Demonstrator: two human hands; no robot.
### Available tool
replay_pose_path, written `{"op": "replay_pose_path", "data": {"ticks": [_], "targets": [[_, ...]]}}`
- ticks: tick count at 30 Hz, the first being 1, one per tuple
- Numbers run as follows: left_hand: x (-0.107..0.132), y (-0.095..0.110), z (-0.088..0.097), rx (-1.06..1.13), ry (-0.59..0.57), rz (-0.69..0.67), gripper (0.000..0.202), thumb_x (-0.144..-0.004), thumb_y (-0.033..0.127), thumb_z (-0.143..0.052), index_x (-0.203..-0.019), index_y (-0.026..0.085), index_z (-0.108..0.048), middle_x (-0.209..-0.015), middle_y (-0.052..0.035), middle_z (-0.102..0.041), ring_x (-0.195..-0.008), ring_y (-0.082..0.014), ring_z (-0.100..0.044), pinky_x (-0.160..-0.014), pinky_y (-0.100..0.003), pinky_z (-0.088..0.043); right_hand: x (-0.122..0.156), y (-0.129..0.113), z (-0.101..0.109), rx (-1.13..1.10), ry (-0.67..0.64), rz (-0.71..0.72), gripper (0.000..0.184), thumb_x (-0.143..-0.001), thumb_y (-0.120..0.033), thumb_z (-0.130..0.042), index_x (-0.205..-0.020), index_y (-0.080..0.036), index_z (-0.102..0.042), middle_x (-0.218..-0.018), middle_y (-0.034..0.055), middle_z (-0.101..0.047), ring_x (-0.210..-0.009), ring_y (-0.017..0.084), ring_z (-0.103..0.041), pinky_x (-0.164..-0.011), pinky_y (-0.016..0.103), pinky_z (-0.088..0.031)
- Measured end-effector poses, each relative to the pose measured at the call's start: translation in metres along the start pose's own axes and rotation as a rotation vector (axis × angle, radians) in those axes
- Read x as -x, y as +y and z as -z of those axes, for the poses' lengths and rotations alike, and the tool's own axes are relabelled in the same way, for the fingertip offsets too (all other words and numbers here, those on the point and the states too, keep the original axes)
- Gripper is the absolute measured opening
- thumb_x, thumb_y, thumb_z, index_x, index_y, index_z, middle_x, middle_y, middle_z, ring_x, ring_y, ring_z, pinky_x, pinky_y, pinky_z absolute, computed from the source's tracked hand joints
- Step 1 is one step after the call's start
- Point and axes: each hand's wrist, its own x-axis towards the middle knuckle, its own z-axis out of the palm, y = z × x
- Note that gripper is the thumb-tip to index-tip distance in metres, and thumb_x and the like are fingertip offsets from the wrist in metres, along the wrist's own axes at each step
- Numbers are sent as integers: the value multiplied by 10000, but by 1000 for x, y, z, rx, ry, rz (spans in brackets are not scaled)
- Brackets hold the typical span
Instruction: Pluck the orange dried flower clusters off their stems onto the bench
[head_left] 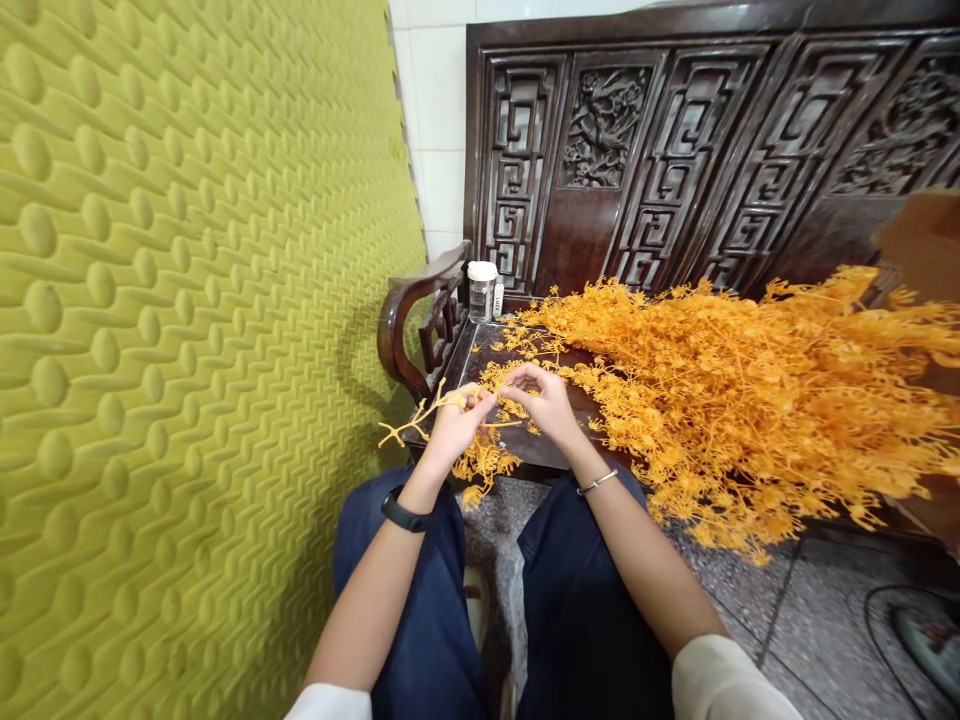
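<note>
Closed around a yellow plastic stem [420, 416] is my left hand [459, 425]; the forked, bare end of the stem sticks out to the left. My right hand [541, 402] meets it at the fingertips, thumb and forefinger pinched together over a small orange piece that is mostly hidden by the fingers. Below and between the hands hang orange artificial flower sprigs [484, 458] at the bench's front edge. A large heap of orange artificial flower branches [750, 400] lies on the bench to the right of my right hand.
The dark carved wooden bench [577, 235] has a curved armrest [397, 330] at its left end. A clear jar with a white lid [481, 290] stands in the back corner beside a small white bottle [499, 300]. A yellow textured foam wall [187, 350] fills the left side.
</note>
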Motion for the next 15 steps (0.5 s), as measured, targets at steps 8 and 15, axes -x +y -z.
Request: {"op": "replay_pose_path", "data": {"ticks": [8,15], "targets": [[-15,4,-11,148,-3,38,313,-644,417,-683,-608,173,-490,-422,82,-401,-349,-55,-386,-396,-206,-376,3,-5,-15,497,198,371,179,-859,-212,-429,-686,-214,-476,-702,56,-532,-689,185,-495,-681,336,-417],[7,14,-1,167,-27,131,292,-628,341,-699,-530,170,-483,-365,81,-379,-318,-67,-400,-387,-214,-361,-21,16,9,458,517,221,170,-847,-249,-442,-696,-203,-505,-691,62,-524,-691,198,-492,-717,380,-436]]}}
